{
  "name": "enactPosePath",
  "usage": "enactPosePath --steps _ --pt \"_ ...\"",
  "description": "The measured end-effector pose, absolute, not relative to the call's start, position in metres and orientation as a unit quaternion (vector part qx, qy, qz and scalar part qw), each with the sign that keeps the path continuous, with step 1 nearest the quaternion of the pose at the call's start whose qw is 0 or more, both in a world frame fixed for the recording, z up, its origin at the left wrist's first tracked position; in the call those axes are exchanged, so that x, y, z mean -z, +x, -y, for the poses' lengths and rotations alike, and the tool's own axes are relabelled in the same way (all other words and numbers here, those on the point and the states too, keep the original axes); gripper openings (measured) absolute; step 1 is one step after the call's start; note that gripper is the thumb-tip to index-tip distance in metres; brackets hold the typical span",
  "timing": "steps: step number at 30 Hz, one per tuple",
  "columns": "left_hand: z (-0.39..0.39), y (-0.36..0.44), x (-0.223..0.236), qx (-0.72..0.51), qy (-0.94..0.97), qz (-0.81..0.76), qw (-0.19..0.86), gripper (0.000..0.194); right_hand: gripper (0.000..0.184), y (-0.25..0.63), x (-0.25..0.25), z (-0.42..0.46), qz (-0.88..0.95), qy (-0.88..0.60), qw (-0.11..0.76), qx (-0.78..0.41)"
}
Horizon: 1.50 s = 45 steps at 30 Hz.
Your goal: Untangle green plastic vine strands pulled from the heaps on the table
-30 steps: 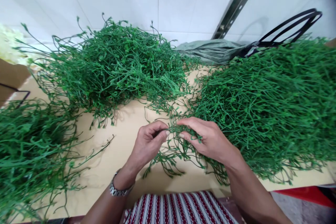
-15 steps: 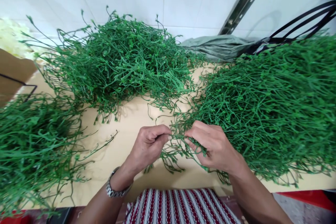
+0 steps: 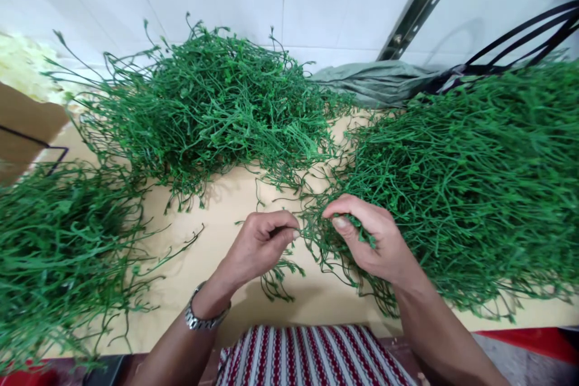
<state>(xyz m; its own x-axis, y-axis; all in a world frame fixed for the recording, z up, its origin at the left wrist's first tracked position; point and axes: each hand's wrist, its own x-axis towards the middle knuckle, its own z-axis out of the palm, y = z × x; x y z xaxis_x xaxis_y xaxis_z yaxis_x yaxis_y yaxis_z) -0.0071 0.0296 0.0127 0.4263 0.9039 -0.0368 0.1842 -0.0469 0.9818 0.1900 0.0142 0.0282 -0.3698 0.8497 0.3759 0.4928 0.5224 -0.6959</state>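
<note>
My left hand [image 3: 265, 244], with a metal watch on the wrist, pinches thin green stems [image 3: 278, 283] between thumb and forefinger. Their forked tips hang below the hand over the table. Facing it a short gap away, my right hand [image 3: 368, 235] is curled, thumb and forefinger close together. Green stems show inside its curl, and its other fingers are hidden. Loose tangled strands [image 3: 321, 241] lie between the two hands, at the edge of the large right-hand pile of green stems [image 3: 461, 187].
Another pile of stems [image 3: 217, 102] stands against the tiled wall, and a third pile [image 3: 58, 253] covers the left side of the tan tabletop [image 3: 181, 271]. Behind are a grey-green cloth bag [image 3: 375, 81], black straps [image 3: 525, 36] and a metal post [image 3: 423, 6]. Cardboard [image 3: 27, 126] stands at far left.
The view has shifted slightly. My right hand has drawn away from my left, widening the gap, and its thumb and forefinger have changed pose. My left hand keeps its pinch.
</note>
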Motion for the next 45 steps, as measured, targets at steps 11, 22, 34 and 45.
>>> enactPosePath --steps 11,22,34,45 --pt "-0.021 0.003 -0.001 -0.417 0.482 -0.432 0.637 0.007 0.011 0.174 -0.011 -0.013 0.804 -0.394 0.354 -0.269" --pt "-0.025 0.002 -0.011 -0.356 0.709 -0.417 0.443 0.013 0.012 0.178 -0.008 -0.011 0.828 -0.399 0.332 -0.212" --pt "-0.017 0.011 -0.009 -0.426 0.614 -0.458 0.482 0.011 0.009 0.169 -0.003 -0.006 0.763 -0.425 0.402 -0.276" --pt "-0.021 0.002 -0.009 -0.311 0.712 -0.401 0.486 0.017 0.008 0.174 -0.008 -0.008 0.773 -0.417 0.395 -0.270"
